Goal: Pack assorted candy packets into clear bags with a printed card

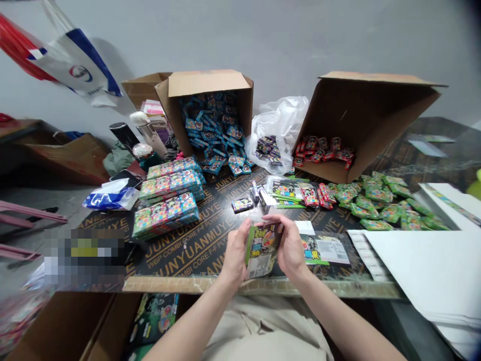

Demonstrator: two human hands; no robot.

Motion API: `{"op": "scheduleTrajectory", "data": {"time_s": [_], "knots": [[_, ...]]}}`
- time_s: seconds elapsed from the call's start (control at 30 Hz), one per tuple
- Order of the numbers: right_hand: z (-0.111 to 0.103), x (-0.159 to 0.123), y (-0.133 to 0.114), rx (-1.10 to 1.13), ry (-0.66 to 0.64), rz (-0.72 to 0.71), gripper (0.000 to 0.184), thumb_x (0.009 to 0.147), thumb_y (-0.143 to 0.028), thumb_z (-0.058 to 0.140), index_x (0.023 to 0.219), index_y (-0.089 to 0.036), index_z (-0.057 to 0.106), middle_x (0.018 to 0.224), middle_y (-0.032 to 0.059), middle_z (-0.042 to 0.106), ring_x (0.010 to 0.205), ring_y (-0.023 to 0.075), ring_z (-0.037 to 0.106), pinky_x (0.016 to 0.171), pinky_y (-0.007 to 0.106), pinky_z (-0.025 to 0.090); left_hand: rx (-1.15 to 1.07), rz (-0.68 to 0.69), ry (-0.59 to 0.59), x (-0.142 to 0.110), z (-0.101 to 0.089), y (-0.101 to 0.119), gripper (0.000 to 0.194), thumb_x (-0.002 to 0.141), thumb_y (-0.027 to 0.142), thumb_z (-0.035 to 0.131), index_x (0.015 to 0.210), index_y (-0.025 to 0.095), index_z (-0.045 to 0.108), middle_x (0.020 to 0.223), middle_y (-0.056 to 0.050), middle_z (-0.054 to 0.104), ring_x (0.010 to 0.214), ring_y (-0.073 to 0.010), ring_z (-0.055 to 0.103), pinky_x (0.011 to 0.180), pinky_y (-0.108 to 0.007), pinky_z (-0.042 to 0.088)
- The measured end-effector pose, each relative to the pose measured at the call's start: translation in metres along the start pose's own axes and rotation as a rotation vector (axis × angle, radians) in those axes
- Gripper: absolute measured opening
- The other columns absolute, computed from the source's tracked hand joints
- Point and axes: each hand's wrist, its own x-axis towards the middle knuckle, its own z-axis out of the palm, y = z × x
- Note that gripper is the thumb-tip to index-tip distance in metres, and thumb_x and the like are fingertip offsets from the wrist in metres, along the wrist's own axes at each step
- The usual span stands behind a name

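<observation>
Both my hands hold a flat printed packet (263, 250), green and black with colourful lettering and a clear lower part, tilted upright at the table's front edge. My left hand (236, 253) grips its left side, thumb up along the edge. My right hand (292, 248) cups the right side, fingers bent over the top corner. Just beyond lie a small dark box (242, 204) and small boxes standing on end (264, 199). Similar printed packets (287, 190) lie flat behind, with small red packs (325, 195) beside them. Another flat packet (326, 249) lies right of my right hand.
Stacked multicoloured packs (165, 213) stand at left. A carton (206, 82) spills blue packs (214, 133); a plastic bag (280, 115) holds purple ones. Another carton (372, 115) contains red packs. A green pile (383, 200) and white sheets (421, 260) lie right.
</observation>
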Motion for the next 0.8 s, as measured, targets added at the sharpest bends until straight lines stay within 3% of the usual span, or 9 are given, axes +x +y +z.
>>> {"op": "scheduleTrajectory", "data": {"time_s": [0.13, 0.27, 0.43, 0.57, 0.7, 0.8], "knots": [[0.002, -0.004, -0.014, 0.212, 0.063, 0.064, 0.03, 0.079, -0.032, 0.035, 0.083, -0.018, 0.06, 0.082, 0.0067, 0.066, 0.081, 0.0195, 0.061, 0.076, 0.034, 0.048, 0.133, 0.008, -0.047, 0.004, -0.005, 0.022, 0.026, 0.071, 0.033, 0.058, 0.077, 0.01, 0.07, 0.077, -0.007, 0.071, 0.079, -0.0219, 0.064, 0.078, -0.032, 0.047], [-0.001, -0.004, -0.028, 0.316, 0.06, 0.074, 0.012, 0.071, -0.022, 0.052, 0.079, -0.019, 0.061, 0.078, 0.0029, 0.064, 0.074, 0.0164, 0.06, 0.07, 0.03, 0.049, 0.463, 0.106, -0.134, -0.009, -0.002, 0.057, 0.022, 0.068, 0.018, 0.059, 0.086, 0.013, 0.07, 0.081, -0.006, 0.071, 0.081, -0.0214, 0.064, 0.078, -0.031, 0.047], [-0.019, -0.004, -0.025, 0.247, 0.009, -0.043, 0.009, 0.07, -0.02, 0.066, 0.078, -0.022, 0.067, 0.081, 0.0029, 0.067, 0.076, 0.017, 0.062, 0.069, 0.03, 0.049, 0.96, 0.514, -0.207, -0.04, -0.004, 0.061, 0.027, 0.073, 0.017, 0.062, 0.098, 0.023, 0.069, 0.1, -0.006, 0.068, 0.09, -0.0224, 0.063, 0.082, -0.032, 0.048], [-0.032, -0.009, -0.014, 0.041, -0.048, -0.221, 0.011, 0.072, -0.02, 0.066, 0.081, -0.024, 0.07, 0.089, 0.0045, 0.069, 0.088, 0.0207, 0.062, 0.08, 0.037, 0.049, 1.132, 0.75, -0.282, -0.028, -0.019, 0.051, 0.028, 0.078, 0.012, 0.053, 0.097, 0.026, 0.069, 0.103, -0.005, 0.068, 0.092, -0.0194, 0.063, 0.084, -0.031, 0.048], [-0.034, -0.01, -0.013, -0.165, -0.032, -0.277, 0.016, 0.071, -0.022, 0.067, 0.087, -0.026, 0.07, 0.093, 0.0043, 0.069, 0.094, 0.0221, 0.061, 0.089, 0.041, 0.046, 1.121, 0.754, -0.293, -0.006, -0.025, 0.058, 0.02, 0.071, 0.018, 0.063, 0.089, 0.023, 0.071, 0.096, -0.007, 0.069, 0.086, -0.0201, 0.064, 0.081, -0.032, 0.049], [-0.031, -0.007, -0.025, -0.239, -0.068, -0.239, 0.016, 0.071, -0.026, 0.067, 0.087, -0.025, 0.071, 0.088, 0.0035, 0.07, 0.086, 0.0206, 0.063, 0.083, 0.037, 0.049, 1.102, 0.663, -0.278, -0.005, -0.021, 0.069, 0.016, 0.066, 0.023, 0.07, 0.081, 0.021, 0.073, 0.087, -0.008, 0.071, 0.079, -0.0208, 0.065, 0.075, -0.03, 0.05]]}}
